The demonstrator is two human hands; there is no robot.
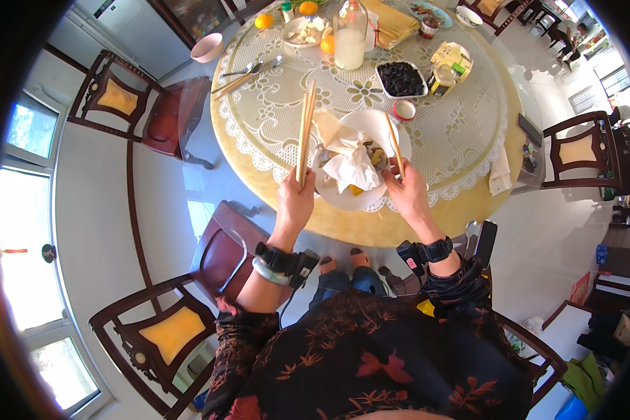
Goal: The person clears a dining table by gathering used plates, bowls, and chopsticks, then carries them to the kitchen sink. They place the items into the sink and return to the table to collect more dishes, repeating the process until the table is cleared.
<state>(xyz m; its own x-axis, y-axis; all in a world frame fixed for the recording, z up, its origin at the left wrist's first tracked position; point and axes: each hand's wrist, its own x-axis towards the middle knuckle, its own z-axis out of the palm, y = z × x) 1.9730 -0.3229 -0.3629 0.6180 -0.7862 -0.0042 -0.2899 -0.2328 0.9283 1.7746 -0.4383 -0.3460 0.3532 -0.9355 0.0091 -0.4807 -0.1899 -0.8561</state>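
Several wooden chopsticks [305, 128] stand up out of my left hand [295, 202], whose fingers are closed around their lower ends beside a white plate [365, 201]. My right hand [410, 191] grips the plate's right side and has what looks like another chopstick [393, 137] in its fingers. Crumpled white tissue paper [353, 167] covers much of the plate. Around the tissue show dark and yellow food scraps [376, 156]. Behind the scraps a white bowl [366, 122] leans or rests; its exact support is hidden.
On the round table [346, 233] are a glass bottle [350, 44], a dish of dark food [401, 79], a red-rimmed lid [403, 109], a carton [451, 60], and spoons with chopsticks [252, 73]. A pink bowl [207, 48] sits near the left edge. Wooden chairs [170, 333] surround the table.
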